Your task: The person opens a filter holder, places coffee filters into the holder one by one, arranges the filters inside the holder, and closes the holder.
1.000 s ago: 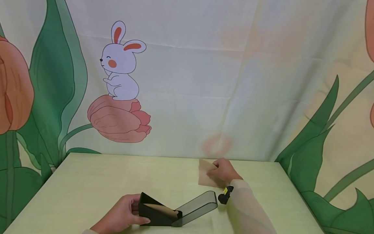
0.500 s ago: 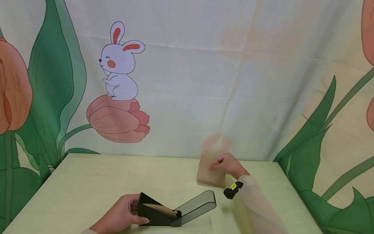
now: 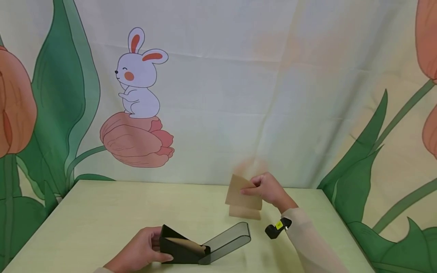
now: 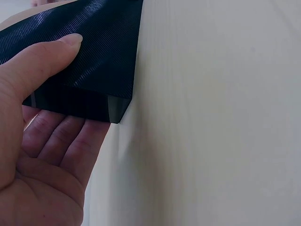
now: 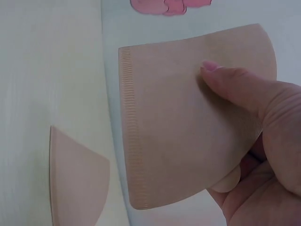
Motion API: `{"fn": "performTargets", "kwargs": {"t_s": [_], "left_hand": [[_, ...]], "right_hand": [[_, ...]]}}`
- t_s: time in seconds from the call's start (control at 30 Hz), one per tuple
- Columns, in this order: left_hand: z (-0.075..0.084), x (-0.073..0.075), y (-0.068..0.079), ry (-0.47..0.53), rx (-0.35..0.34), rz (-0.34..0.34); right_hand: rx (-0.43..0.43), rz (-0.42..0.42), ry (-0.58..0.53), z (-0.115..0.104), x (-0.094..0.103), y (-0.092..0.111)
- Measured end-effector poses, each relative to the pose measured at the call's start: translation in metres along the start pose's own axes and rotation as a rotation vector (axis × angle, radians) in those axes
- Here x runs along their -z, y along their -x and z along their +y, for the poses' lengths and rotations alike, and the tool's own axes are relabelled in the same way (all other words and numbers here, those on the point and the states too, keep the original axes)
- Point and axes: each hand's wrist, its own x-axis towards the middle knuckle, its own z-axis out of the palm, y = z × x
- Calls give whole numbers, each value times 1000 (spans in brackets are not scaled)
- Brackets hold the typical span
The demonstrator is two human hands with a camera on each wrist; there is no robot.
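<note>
My left hand [image 3: 143, 248] grips a black coffee filter box [image 3: 179, 254] by its left end, thumb on the near side and fingers behind. The smoky clear lid [image 3: 230, 240] is swung out to the right. Tan paper [image 3: 186, 243] shows inside the box. In the left wrist view the thumb lies flat on the box's ribbed black wall [image 4: 103, 56]. Toward the back of the table, my right hand [image 3: 269, 189] pinches a brown paper coffee filter [image 5: 164, 127] with a crimped edge, raised off the table. Beneath it lies another coffee filter [image 3: 244, 212].
The pale wooden table [image 3: 136, 204] ends at a hanging cloth [image 3: 211, 125] printed with a rabbit and tulips. A black wrist camera [image 3: 274, 229] sits on the right sleeve, to the right of the raised lid.
My right hand has lifted the pinched coffee filter up off the one on the table, which now shows below it. My left hand and the box have stayed put.
</note>
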Motion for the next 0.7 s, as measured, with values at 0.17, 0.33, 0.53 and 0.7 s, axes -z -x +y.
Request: {"fn": "performTargets", "kwargs": {"t_s": [0.17, 0.33, 0.53, 0.7], "left_hand": [[0, 0, 0, 10, -1, -3], [0, 1, 0, 21, -8, -8], [0, 1, 0, 23, -5, -9], [-1, 1, -1, 36, -6, -10]], "right_hand": [[49, 4, 0, -19, 2, 11], [112, -12, -7, -39, 1, 21], [164, -44, -57, -59, -7, 29], [187, -65, -78, -74, -14, 36]]}}
